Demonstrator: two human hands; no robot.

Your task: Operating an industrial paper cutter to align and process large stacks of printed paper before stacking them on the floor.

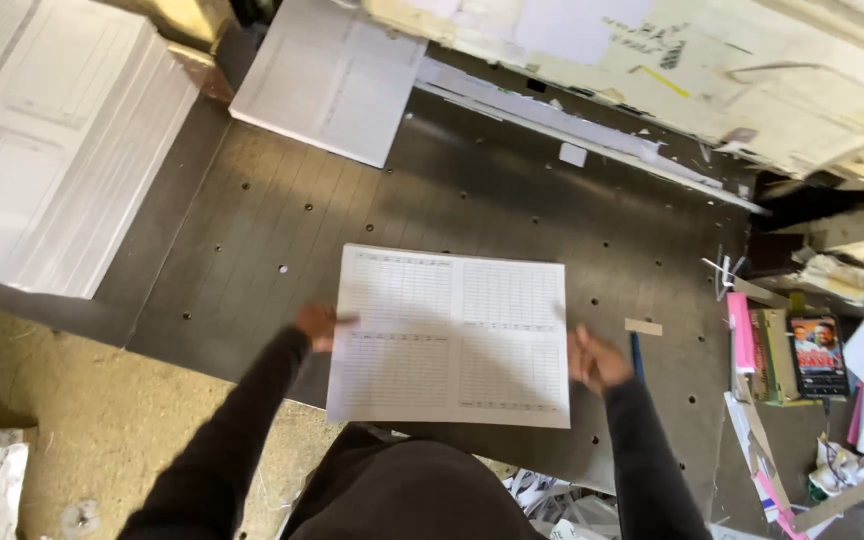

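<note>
White printed sheets (450,335) are lying on the grey steel bed (252,240) while the left hand (318,324) and right hand (596,358), fingers loosely open, are pressing their side edges, seemingly squaring the stack, which calls for even inward pushes.

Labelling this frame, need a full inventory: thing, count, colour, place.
flat stack of printed ruled paper sheets: one, white, centre of the table, between both hands
grey perforated metal table: one, dark grey, fills mid-frame
tall stack of white paper: one, white, upper left
second flat paper stack: one, white, top centre
small loose paper scrap: one, white, upper table
small tan strip: one, tan, right of the sheets
blue pen: one, blue, by the right hand
clutter of paper and card offcuts: many, mixed colours, right edge
left hand: one, at the sheets' left edge
right hand: one, blurred, at the sheets' right edge
</note>
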